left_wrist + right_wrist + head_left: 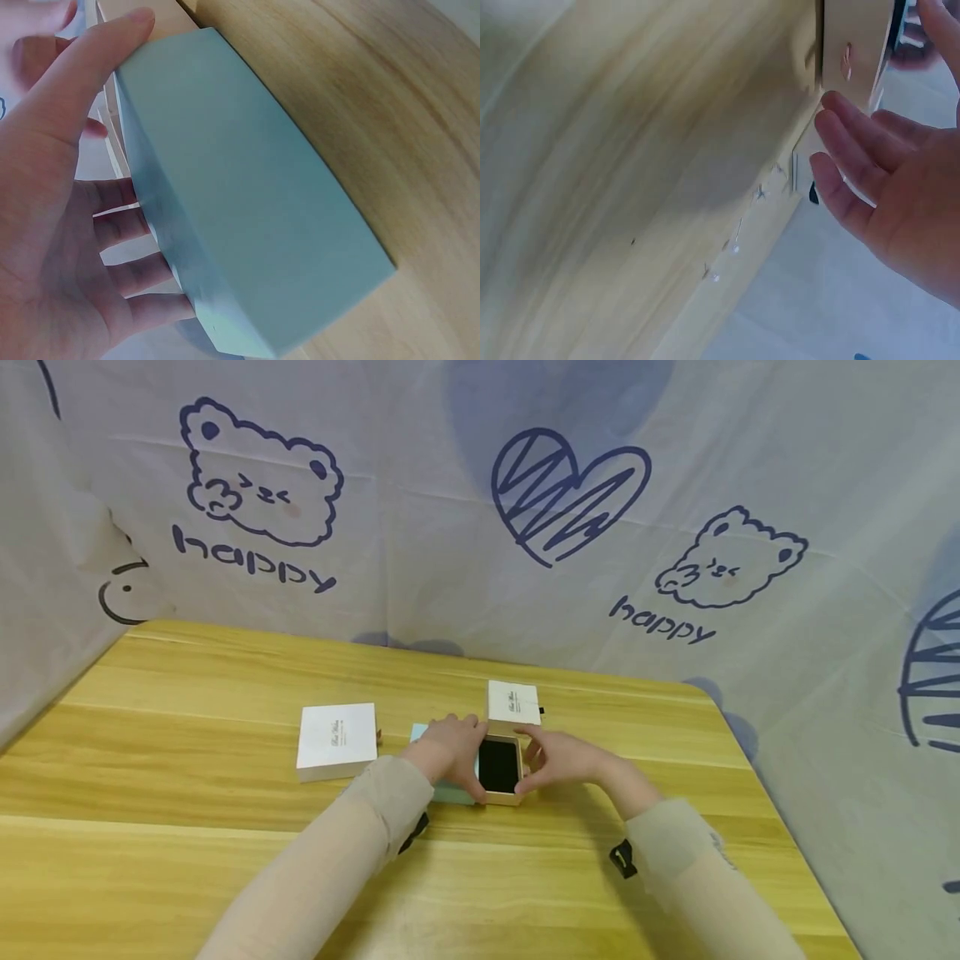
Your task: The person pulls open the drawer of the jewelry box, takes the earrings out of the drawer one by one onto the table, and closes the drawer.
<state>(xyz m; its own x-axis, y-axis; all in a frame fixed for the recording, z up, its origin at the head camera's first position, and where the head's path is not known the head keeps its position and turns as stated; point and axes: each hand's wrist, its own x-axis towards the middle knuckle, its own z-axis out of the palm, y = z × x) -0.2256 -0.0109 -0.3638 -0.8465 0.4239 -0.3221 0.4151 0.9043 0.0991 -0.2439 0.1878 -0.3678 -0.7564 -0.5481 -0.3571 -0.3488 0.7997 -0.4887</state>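
Light blue is the outer cover [453, 791] of a small box, lying near the middle of the wooden table [525, 885], with its tan tray [502, 798] standing partly out toward the right and showing a black lining [498, 766]. What could go wrong, I think, is that the tray comes out too far and tips; a sudden pull by the right hand [561, 758] would cause it. Also the cover could slide or be dented, if the left hand [452, 747] presses unevenly. One white box [513, 700] is just beyond the tray's far side, so the right fingers might push it if they swing outward; the other white box [337, 735], left of the cover, seems at less risk. As for pose, the left hand arches over the cover and grips it, thumb at the near side where the tray begins, fingers at the far side. The right hand is at the tray's right end, beside a small pull ribbon [847, 64]; its fingers are loosely bent and parted, curled around nothing, and whether its thumb touches the tray I cannot tell.
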